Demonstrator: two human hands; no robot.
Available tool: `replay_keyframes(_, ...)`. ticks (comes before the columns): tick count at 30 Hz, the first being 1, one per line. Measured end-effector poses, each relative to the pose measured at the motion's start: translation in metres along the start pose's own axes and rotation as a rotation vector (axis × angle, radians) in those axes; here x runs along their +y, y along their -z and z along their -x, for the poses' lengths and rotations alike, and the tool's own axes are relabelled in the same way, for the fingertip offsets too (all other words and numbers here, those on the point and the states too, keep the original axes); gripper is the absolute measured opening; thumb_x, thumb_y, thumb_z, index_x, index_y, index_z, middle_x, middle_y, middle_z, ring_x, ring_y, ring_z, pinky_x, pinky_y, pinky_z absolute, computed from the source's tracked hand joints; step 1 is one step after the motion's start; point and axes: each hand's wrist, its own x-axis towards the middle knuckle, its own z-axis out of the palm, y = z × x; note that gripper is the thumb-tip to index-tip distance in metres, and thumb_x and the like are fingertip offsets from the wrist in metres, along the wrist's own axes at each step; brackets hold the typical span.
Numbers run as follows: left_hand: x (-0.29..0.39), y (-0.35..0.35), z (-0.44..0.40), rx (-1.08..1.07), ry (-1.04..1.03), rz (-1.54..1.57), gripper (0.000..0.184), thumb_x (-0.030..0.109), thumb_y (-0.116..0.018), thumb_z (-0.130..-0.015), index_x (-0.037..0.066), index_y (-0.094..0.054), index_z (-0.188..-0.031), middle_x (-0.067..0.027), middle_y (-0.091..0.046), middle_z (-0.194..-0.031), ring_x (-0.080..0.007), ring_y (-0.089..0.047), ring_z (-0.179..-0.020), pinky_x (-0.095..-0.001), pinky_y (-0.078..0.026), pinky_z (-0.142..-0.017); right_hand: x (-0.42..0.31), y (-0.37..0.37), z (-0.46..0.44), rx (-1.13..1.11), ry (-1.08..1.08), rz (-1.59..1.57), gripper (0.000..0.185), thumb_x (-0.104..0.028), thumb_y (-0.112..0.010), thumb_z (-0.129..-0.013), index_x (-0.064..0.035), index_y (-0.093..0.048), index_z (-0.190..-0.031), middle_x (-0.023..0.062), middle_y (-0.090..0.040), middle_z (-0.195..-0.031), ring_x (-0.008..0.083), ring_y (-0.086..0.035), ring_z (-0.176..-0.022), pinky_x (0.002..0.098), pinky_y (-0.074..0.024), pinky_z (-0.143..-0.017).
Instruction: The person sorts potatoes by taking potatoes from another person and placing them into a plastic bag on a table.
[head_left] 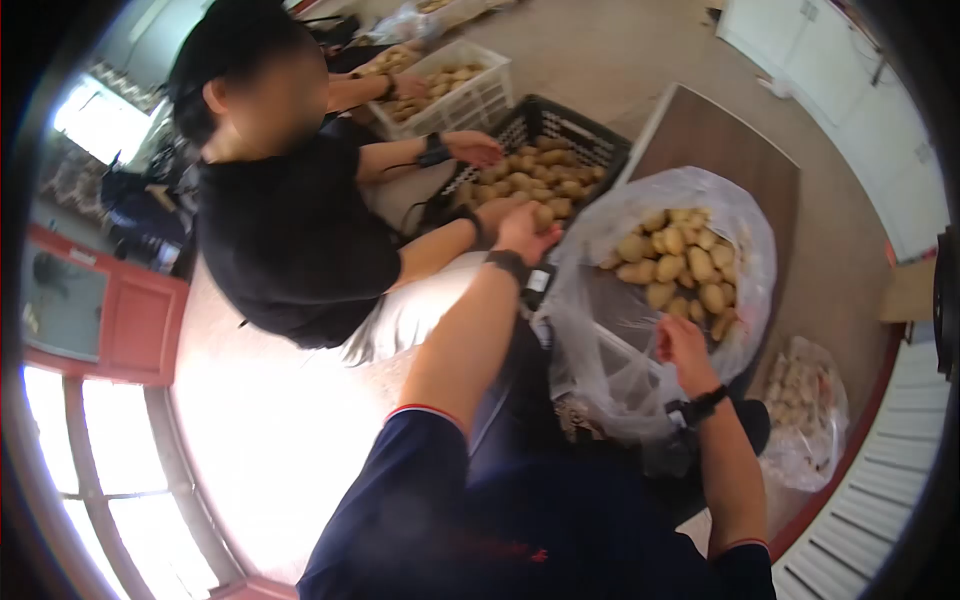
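Note:
My left hand (525,232) reaches over the near edge of a black crate (614,152) of potatoes, its fingers closed around a potato (543,217). Right beside it is a co-worker's hand (494,214), and the co-worker's other hand (474,148) hovers open over the same crate. A clear plastic bag (590,310) stands wide open in front of me with a heap of potatoes (690,255) inside. Above the bag's near side, my right hand (683,348) has its fingers curled in; what they hold, if anything, is hidden.
The co-worker in black (290,240) sits close on my left. Behind the black crate stands a white crate (490,90) of potatoes, with another person's hand in it. A brown board (715,140) lies beyond the bag. Another filled plastic bag (805,415) rests on the floor at right.

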Motion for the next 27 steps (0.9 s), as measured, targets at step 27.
replay_keyframes(27, -0.025, -0.001, -0.037, 0.251, 0.754, 0.988, 0.023, 0.012, -0.05, -0.097, 0.003, -0.048, -0.119, -0.015, -0.049, -0.116, -0.0329, -0.052, -0.104, -0.0503, -0.057, -0.079, 0.023, 0.07, -0.044, 0.725, 0.494, 0.831, 0.037, -0.013, -0.061, -0.082, -0.0026, -0.052, -0.117, 0.024, -0.051, -0.116, 0.0408, -0.048, -0.109, 0.0466, -0.0387, -0.096)
